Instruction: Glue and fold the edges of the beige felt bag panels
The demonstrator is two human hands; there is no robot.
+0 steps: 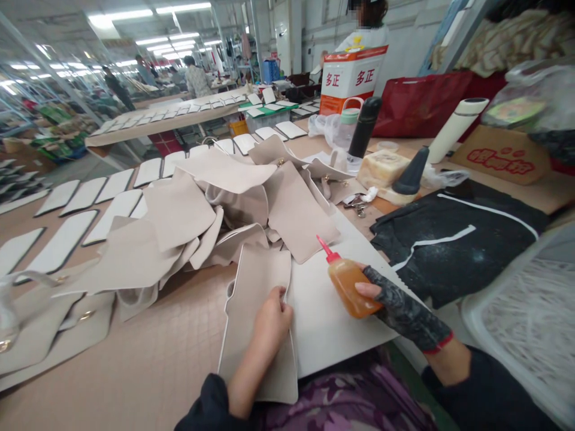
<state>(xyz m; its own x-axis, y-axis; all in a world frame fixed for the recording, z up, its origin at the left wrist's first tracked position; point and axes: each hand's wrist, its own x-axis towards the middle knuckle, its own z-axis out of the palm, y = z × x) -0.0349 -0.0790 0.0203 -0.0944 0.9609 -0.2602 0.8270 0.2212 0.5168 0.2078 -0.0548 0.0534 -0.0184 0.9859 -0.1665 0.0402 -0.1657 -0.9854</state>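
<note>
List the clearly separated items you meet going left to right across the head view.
Flat beige piece with gold fittings → beige panel in the left hand → amber squeeze bottle with red nozzle in the right hand → dark grey cone-shaped object → cream cylindrical flask → clear plastic bag.

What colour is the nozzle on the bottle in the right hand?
Red, in the head view.

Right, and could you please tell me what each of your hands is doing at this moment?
Left hand: closed, pinching the beige piece at its edge.
Right hand: closed around the red-tipped bottle.
</note>
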